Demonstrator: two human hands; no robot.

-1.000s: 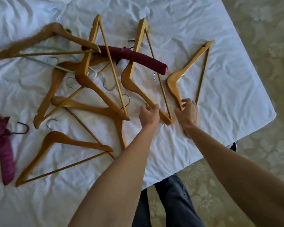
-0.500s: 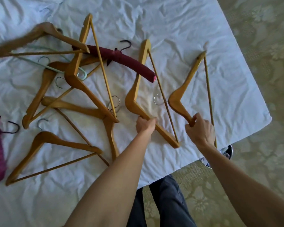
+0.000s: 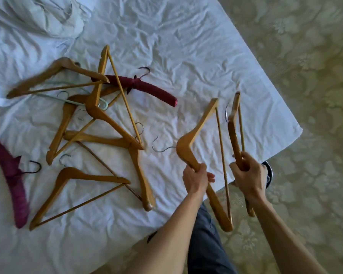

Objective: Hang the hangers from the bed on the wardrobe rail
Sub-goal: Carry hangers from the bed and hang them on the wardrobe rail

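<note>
My left hand [image 3: 196,179] grips a wooden hanger [image 3: 198,135] by its lower arm, lifted above the bed's corner, its metal hook pointing left. My right hand [image 3: 247,172] grips a second wooden hanger [image 3: 233,125], seen nearly edge-on and lifted off the sheet. Several more wooden hangers [image 3: 99,123] lie in a tangled pile on the white bed [image 3: 186,56] to the left, with a dark red padded hanger [image 3: 147,89] across the pile's top and a magenta padded hanger [image 3: 14,180] at the far left. The wardrobe rail is out of view.
A thin pale green hanger [image 3: 71,100] lies under the pile. Patterned beige carpet [image 3: 305,76] covers the floor right of and below the bed corner. My legs and a shoe [image 3: 267,175] stand at the bed's edge. A rumpled pillow [image 3: 38,14] lies top left.
Both hands have closed on their wooden hangers and raised them off the sheet toward me and the bed's corner. The right hanger has turned edge-on. The pile has stayed put.
</note>
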